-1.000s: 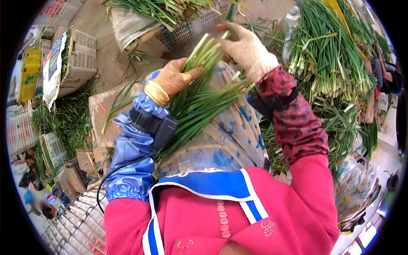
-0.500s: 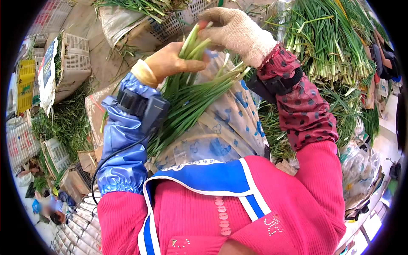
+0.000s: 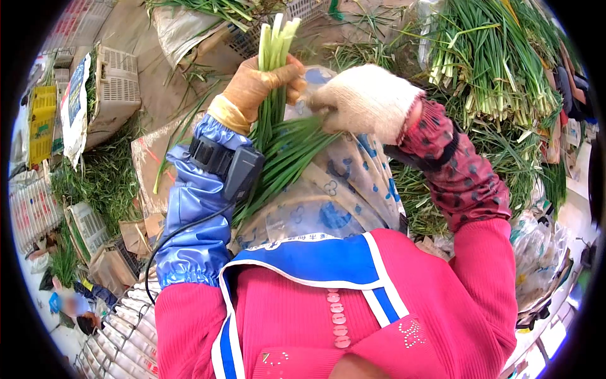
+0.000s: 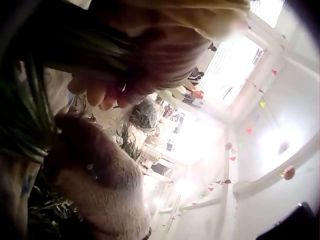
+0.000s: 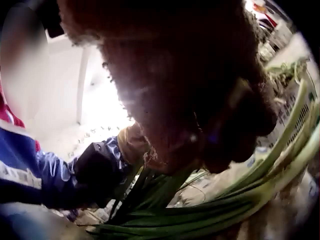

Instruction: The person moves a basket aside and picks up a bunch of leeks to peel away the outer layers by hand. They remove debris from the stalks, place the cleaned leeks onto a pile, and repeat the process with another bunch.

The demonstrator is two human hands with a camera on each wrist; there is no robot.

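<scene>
My left hand (image 3: 252, 91), in a tan rubber glove, grips a small bunch of green onions (image 3: 275, 47) with the pale stem ends pointing up. A second bunch of green onions (image 3: 293, 151) lies fanned over my lap, its leaves toward my left forearm. In a white knit glove, my right hand (image 3: 372, 101) has its fingers curled at the stem end of this lap bunch and pinches it; that end is hidden beneath the hand. In the right wrist view, long stalks (image 5: 225, 207) pass under the dark, shaded glove (image 5: 185, 100).
A big pile of green onions (image 3: 495, 69) lies at the right. Plastic crates (image 3: 117, 79) stand at the left, with leaf trimmings (image 3: 95, 189) on the floor. A cardboard piece (image 3: 151, 158) is beside my left forearm. A stained patterned apron (image 3: 341, 196) covers my lap.
My right hand has moved from the stem tops at the left hand down to the lap bunch. The left hand keeps its bunch, now held more upright.
</scene>
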